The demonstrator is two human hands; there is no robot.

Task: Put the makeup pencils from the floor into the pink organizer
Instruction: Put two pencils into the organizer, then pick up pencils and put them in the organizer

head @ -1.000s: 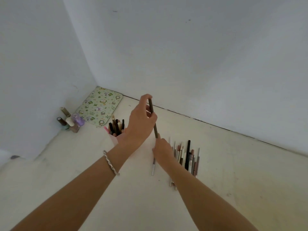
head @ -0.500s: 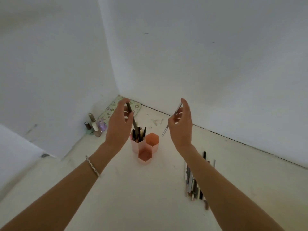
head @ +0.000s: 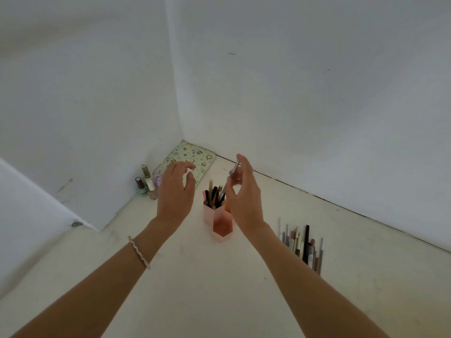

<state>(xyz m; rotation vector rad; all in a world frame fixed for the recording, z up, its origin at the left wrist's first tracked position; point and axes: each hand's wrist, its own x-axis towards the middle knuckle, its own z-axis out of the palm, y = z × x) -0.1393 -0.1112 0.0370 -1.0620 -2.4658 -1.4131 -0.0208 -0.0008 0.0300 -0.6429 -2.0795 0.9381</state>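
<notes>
The pink organizer [head: 221,228], made of hexagonal cups, stands on the floor between my hands. Its far left cup holds several pencils [head: 214,195]; the near cup looks empty. My right hand [head: 244,191] hovers just right of and above the organizer, pinching a thin silver pencil [head: 233,170] that slants down toward the filled cup. My left hand [head: 176,191] floats left of the organizer with fingers spread and nothing in it. A row of several makeup pencils [head: 302,242] lies on the floor to the right, partly behind my right forearm.
Nail polish bottles [head: 146,184] cluster by the left wall. A green patterned pad [head: 192,154] lies in the corner behind the organizer. White walls close in at the back and left. A bracelet [head: 138,251] circles my left wrist.
My left hand has let go of its dark pencil, which now stands in the organizer, and has opened. My right hand has moved left with the silver pencil, over the organizer.
</notes>
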